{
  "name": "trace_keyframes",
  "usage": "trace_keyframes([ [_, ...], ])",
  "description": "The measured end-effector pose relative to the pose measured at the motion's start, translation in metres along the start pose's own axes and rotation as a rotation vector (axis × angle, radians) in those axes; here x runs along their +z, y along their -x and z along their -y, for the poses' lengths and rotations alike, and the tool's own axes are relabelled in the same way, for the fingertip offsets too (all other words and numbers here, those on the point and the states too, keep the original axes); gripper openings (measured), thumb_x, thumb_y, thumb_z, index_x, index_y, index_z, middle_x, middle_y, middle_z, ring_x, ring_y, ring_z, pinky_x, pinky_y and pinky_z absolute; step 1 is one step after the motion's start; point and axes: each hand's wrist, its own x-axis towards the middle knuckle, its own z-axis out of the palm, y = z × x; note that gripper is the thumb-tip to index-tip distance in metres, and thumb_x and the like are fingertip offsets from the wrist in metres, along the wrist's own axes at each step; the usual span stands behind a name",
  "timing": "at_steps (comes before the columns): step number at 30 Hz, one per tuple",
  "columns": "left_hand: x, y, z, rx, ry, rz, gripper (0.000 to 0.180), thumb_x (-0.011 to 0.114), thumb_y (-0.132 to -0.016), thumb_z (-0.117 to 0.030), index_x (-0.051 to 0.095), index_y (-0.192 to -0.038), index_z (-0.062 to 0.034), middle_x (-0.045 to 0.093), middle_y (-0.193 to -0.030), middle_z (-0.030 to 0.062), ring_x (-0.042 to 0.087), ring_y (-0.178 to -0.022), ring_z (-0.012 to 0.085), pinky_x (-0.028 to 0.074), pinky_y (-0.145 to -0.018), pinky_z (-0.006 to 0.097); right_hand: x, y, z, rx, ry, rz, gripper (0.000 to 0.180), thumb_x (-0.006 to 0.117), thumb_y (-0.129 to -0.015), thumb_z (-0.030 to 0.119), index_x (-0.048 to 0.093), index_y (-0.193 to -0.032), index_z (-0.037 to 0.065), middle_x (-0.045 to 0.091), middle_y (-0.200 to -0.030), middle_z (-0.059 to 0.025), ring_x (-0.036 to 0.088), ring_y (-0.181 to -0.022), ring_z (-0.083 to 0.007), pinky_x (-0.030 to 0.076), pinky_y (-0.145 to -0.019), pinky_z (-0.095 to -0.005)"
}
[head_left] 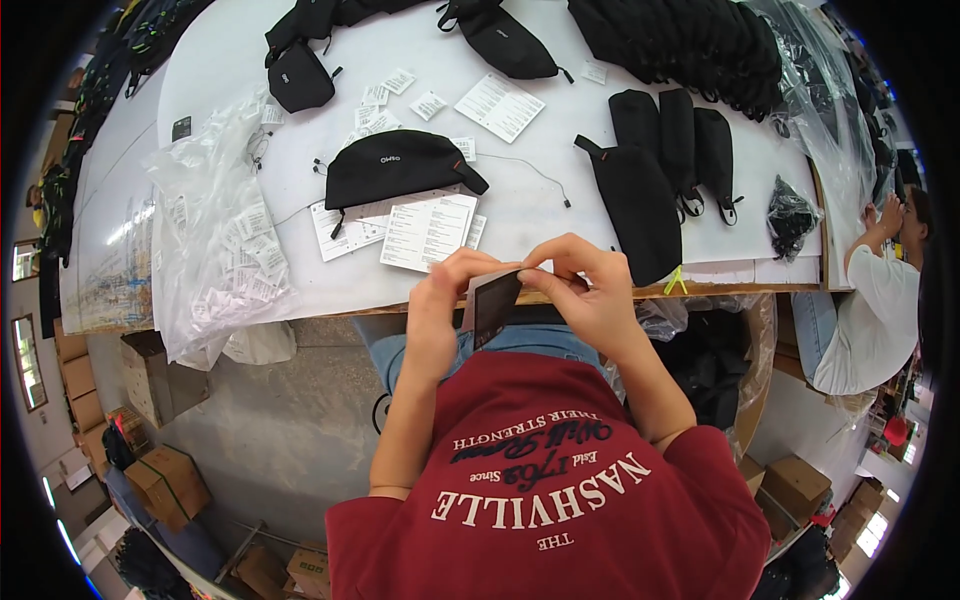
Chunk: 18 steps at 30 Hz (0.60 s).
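Just off the table's near edge, my left hand [436, 312] and my right hand [592, 290] are pinched closed on a small dark card [496, 306]. The card stands tilted, gripped near its top edge, with its dark face partly visible. Beyond my hands lies a black zippered pouch [395, 168], resting partly over printed white sheets [425, 233]. A thin dark cord [530, 166] trails across the table to the pouch's right. Further right, flat black pouches [640, 205] with end loops lie side by side.
Small white labels [377, 118] and a printed sheet [500, 106] are scattered farther back. A clear plastic bag of labels [235, 255] hangs over the near left edge. Black pouches [690, 45] are heaped at the back right. Another person [880, 300] is at the far right.
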Motion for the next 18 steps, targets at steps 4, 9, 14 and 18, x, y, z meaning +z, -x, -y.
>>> trace_keyframes([
  [4,-0.014,-0.003,0.008,-0.448,0.394,0.196,0.015,0.058,-0.093,-0.015,0.064,-0.097,-0.0015,0.058,-0.081,-0.0003,0.053,-0.074,0.0057,0.042,-0.064,0.02,0.0,-0.001,0.001,0.007,-0.01,0.098,0.011,0.073,-0.078,0.004,0.065,-0.086,0.002,0.041,-0.051,0.0033,0.031,-0.048,-0.0025,0.022,-0.044,-0.0216],
  [9,-0.016,-0.005,0.018,-0.36,0.308,0.26,0.007,0.06,-0.091,-0.01,0.06,-0.091,-0.0029,0.056,-0.079,-0.0023,0.051,-0.073,0.0028,0.039,-0.063,0.018,-0.005,-0.007,-0.003,0.049,0.007,0.268,0.013,0.068,-0.085,0.013,0.061,-0.088,0.003,0.043,-0.053,0.0023,0.031,-0.05,-0.0041,0.026,-0.046,-0.0232],
  [14,-0.007,-0.019,0.021,-0.305,0.248,0.166,0.01,0.064,-0.089,-0.012,0.06,-0.091,-0.0024,0.055,-0.078,-0.0027,0.05,-0.071,0.0031,0.038,-0.063,0.018,-0.002,-0.01,-0.023,0.299,-0.372,0.321,0.014,0.061,-0.091,0.017,0.061,-0.089,0.003,0.048,-0.059,0.0045,0.039,-0.05,-0.0023,0.028,-0.046,-0.0187],
  [18,-0.01,-0.053,0.05,-0.014,-0.35,0.079,0.012,0.064,-0.082,-0.008,0.063,-0.094,-0.0069,0.058,-0.102,0.0057,0.051,-0.093,0.0184,0.041,-0.077,0.028,-0.005,-0.013,-0.028,0.355,-0.471,0.267,0.015,0.062,-0.091,0.018,0.06,-0.089,0.003,0.049,-0.061,0.0042,0.04,-0.053,-0.0027,0.03,-0.047,-0.0198],
])
